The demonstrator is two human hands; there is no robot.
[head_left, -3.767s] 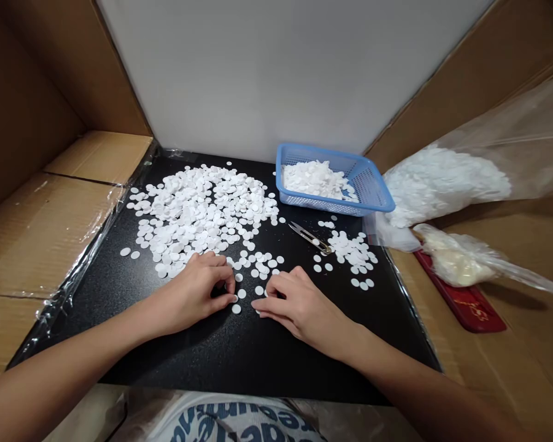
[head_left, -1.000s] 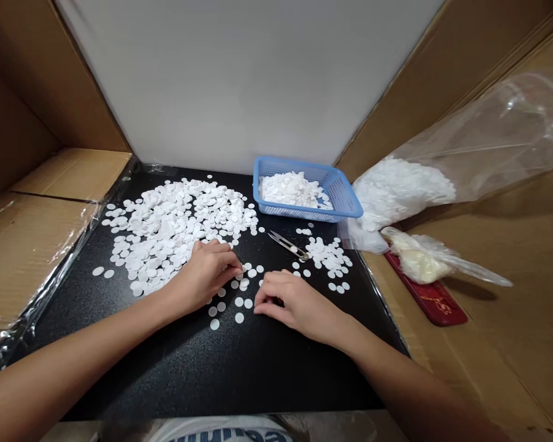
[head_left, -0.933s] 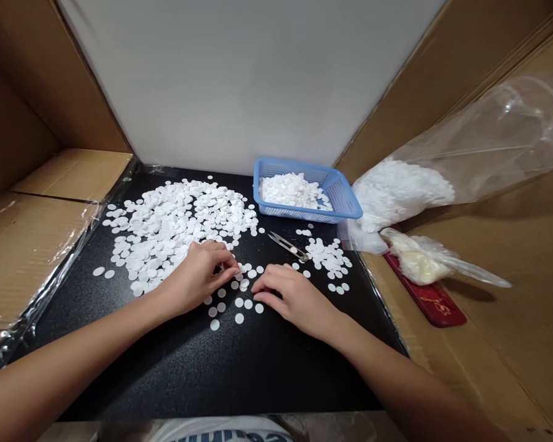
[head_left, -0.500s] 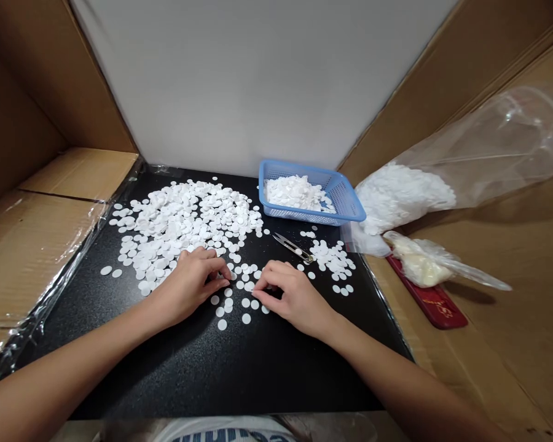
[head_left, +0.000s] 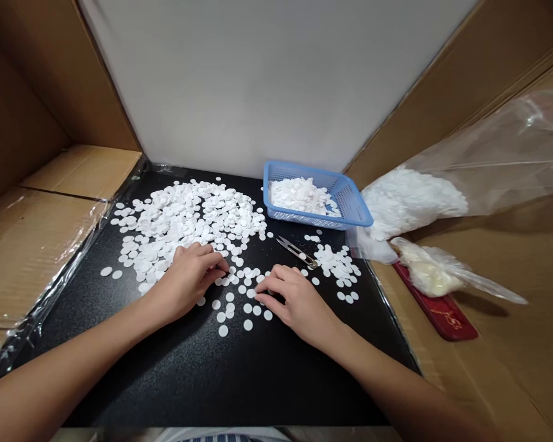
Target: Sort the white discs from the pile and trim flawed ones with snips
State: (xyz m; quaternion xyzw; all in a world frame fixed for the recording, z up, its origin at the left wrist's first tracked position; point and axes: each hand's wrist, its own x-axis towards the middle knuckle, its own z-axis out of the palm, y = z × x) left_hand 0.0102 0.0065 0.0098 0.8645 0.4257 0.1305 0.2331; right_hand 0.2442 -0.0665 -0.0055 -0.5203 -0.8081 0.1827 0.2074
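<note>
Small white round discs (head_left: 203,212) lie in a wide heap over the left and middle of the black table, thinning into loose ones near my hands. My left hand (head_left: 191,276) rests at the heap's front right edge, thumb and forefinger drawn together in a pinch; whatever lies between the tips is hidden. Across a short gap, my right hand (head_left: 297,301) bends down over the loose discs (head_left: 230,307). Its thumb and forefinger tips come together beside one disc (head_left: 251,293); I cannot make out whether they grip it.
A blue basket (head_left: 317,218) with white discs stands at the back. In front of it lie metal thread snips (head_left: 297,252) and a smaller disc pile (head_left: 336,264). Right of the table are a clear bag of discs (head_left: 410,199), a knotted plastic bag (head_left: 426,270) and a red case (head_left: 447,319).
The whole view has shifted slightly. My left hand has drawn back a little to the left, and a loose disc now shows below its fingers. My right hand stays by the loose discs.
</note>
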